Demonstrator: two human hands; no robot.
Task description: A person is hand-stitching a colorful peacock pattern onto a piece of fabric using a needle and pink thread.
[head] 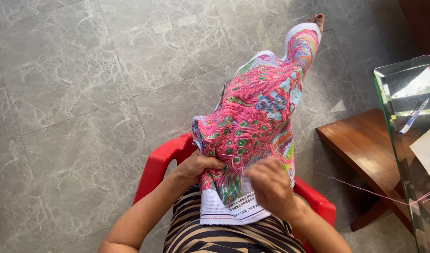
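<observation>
Grey marble floor (74, 93) spreads all round me, big veined tiles catching daylight. I'm sitting on a red chair (161, 161), striped dress (215, 234) across my lap. Off to my right stands a brown wooden stool (360, 140), and beside it a glass counter (402, 140) with a pen (413, 116) and a sheet of paper (428, 150) on top. A pink thread (365, 189) runs from the counter's edge towards my right side. Now the cloth (257, 117): cross-stitch canvas, mostly hot pink with green dots, blue and yellow patches, a bare white hem nearest me. It's draped over my lap and outstretched leg. My left hand (196, 166) has its fingers closed, bunching the cloth's left edge. My right hand (270, 185) rests curled on the cloth; whether it pinches anything, I can't tell.
</observation>
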